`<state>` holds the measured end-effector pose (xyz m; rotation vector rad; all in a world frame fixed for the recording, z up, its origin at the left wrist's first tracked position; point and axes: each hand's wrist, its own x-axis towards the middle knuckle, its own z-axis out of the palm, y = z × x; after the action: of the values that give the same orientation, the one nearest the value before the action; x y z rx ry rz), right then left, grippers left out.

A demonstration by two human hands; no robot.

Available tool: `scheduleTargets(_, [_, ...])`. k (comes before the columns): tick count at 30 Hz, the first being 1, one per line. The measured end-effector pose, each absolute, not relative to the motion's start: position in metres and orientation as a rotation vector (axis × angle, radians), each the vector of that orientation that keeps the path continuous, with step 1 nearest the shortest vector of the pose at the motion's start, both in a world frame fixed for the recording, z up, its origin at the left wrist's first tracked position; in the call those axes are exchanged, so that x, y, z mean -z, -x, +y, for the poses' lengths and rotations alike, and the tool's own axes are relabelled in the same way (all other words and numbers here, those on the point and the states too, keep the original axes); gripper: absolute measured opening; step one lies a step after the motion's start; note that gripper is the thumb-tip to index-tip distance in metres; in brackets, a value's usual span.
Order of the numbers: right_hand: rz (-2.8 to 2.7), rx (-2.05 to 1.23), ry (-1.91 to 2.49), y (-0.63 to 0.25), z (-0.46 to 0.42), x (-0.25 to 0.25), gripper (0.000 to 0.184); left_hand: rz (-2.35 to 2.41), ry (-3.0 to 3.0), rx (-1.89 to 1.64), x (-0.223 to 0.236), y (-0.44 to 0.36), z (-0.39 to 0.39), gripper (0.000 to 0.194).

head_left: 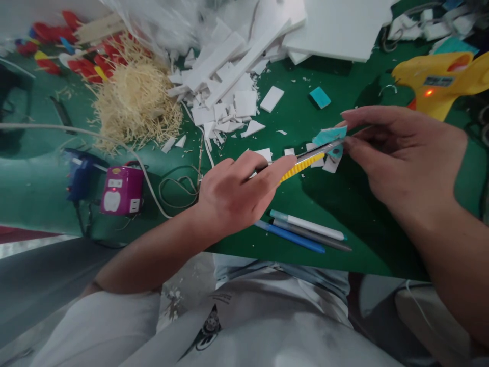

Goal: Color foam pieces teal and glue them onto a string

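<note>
My left hand (239,196) is closed round a yellow box cutter (303,167), its index finger stretched along the top. The metal end of the cutter reaches a small turquoise piece of foam (329,134), which the fingertips of my right hand (412,153) pinch above the table. Below the cutter's tip lie small white and turquoise scraps (331,163), partly covered by it. A turquoise block (320,97) and a white foam block (272,99) rest a little farther back. In front of my hands lie a white marker (313,226), a grey one and a blue one.
A yellow glue gun (439,81) with a lit orange light is at the right. White foam offcuts (229,81) and a large foam sheet (336,25) cover the back. Thin wooden sticks (133,97), a purple power box (122,189) and a loose cable (148,188) are at left.
</note>
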<state>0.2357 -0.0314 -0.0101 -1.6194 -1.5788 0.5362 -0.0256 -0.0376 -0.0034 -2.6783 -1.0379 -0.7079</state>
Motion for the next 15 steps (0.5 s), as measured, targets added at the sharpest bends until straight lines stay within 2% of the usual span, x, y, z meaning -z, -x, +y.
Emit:
scheduleTargets(6, [-1.546, -0.499, 1.610, -0.2371, -0.0317, 0.0091, 0.030, -1.050, 2.699, 0.651, 0.0052, 0.0299, -0.0336, 0.040])
scheduleTargets(15, [-1.544, -0.526, 1.589, -0.2355, -0.0301, 0.0096, 0.027, -1.009, 2.643, 0.579, 0.0031, 0.0261, -0.0311, 0.041])
